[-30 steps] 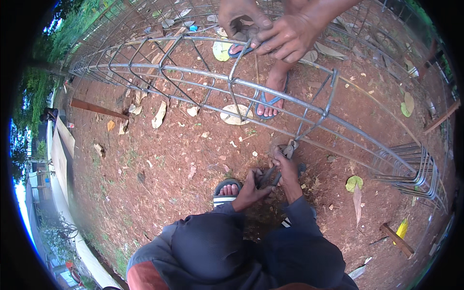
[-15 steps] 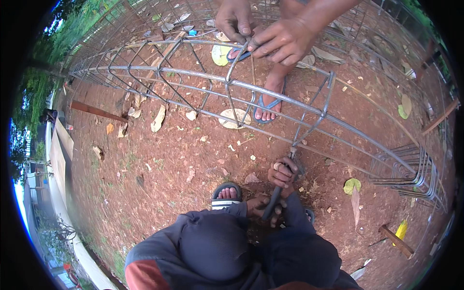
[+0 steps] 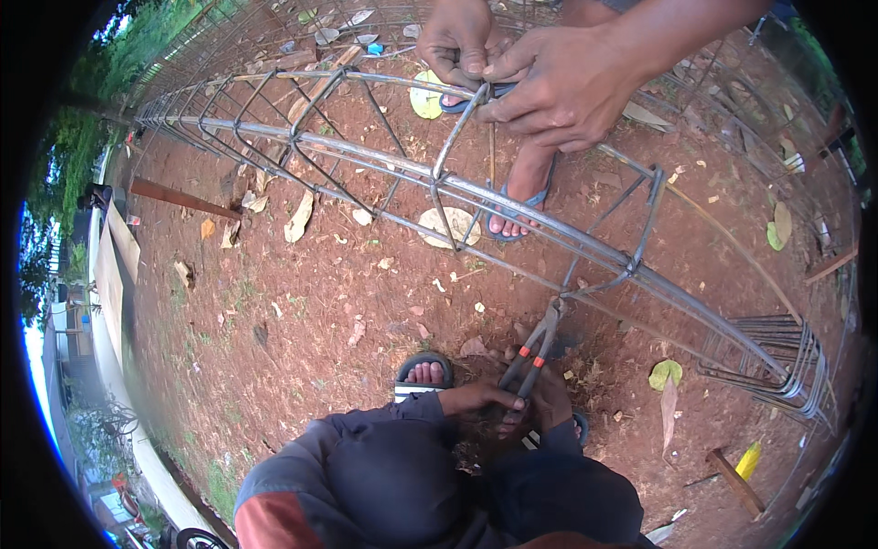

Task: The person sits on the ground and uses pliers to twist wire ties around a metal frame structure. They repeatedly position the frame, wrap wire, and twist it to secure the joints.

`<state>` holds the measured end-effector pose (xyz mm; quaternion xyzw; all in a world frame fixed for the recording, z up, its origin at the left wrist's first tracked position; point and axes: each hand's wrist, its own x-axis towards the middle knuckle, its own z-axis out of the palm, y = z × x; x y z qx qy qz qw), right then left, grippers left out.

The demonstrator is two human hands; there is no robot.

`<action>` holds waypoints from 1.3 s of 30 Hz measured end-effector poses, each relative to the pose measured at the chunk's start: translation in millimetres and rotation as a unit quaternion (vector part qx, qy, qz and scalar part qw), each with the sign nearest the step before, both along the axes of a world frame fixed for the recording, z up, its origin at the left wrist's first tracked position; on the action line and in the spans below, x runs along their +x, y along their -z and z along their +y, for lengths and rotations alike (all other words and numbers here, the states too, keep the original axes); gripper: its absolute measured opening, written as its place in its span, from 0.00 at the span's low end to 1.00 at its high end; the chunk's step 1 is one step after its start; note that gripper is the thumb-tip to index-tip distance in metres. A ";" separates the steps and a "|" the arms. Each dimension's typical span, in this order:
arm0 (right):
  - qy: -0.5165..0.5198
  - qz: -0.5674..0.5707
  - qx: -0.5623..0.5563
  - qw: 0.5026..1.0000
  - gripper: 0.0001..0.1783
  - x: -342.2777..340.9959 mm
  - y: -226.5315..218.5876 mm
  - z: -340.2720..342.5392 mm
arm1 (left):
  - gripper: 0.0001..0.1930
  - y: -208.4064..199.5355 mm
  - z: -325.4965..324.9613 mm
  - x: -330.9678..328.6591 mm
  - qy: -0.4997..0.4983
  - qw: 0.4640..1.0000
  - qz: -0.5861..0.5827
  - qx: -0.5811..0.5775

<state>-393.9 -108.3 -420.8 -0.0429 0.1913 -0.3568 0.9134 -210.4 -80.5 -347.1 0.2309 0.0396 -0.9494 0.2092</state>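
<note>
Between my knees I hold a pair of long-handled pincers (image 3: 540,346) with orange bands on the handles. Their jaws meet the lower corner of a steel rebar cage (image 3: 421,168), where a bent stirrup crosses a long bar. My left hand (image 3: 480,399) closes around the lower end of one handle, thumb on top. My right hand (image 3: 551,393) is at the other handle, its fingers partly hidden behind the tool. Across the cage, a co-worker's two hands (image 3: 558,87) pinch at a joint on the far top bar; what they hold there is too small to tell.
A bundle of stirrups (image 3: 777,361) hangs at the cage's right end. Wooden stakes (image 3: 183,203) stick up from the red soil, another stake (image 3: 734,480) at lower right. The co-worker's sandalled foot (image 3: 526,197) is beneath the cage. Dry leaves (image 3: 299,217) lie scattered.
My right hand has slid down from near the pincers' head, and the handles now stand apart. The cage's right part has shifted lower in view; the co-worker's hands appear further right.
</note>
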 end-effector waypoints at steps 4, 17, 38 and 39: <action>-0.040 0.248 -0.100 0.963 0.32 20.7 -73.6 -27.7 | 0.10 15.0 -9.8 4.0 0.004 0.826 -0.453 -0.337; 0.011 -0.178 0.008 0.984 0.07 63.6 -39.3 -59.3 | 0.26 -30.3 -21.3 42.5 0.114 0.869 -0.366 -0.311; -0.090 0.198 0.033 0.976 0.18 45.5 -65.1 -70.5 | 0.18 -3.6 -18.2 -8.8 -0.039 0.957 -0.265 -0.110; -0.089 0.194 0.056 0.975 0.19 46.5 -59.9 -69.3 | 0.18 -4.2 -19.5 -10.2 -0.042 0.956 -0.266 -0.112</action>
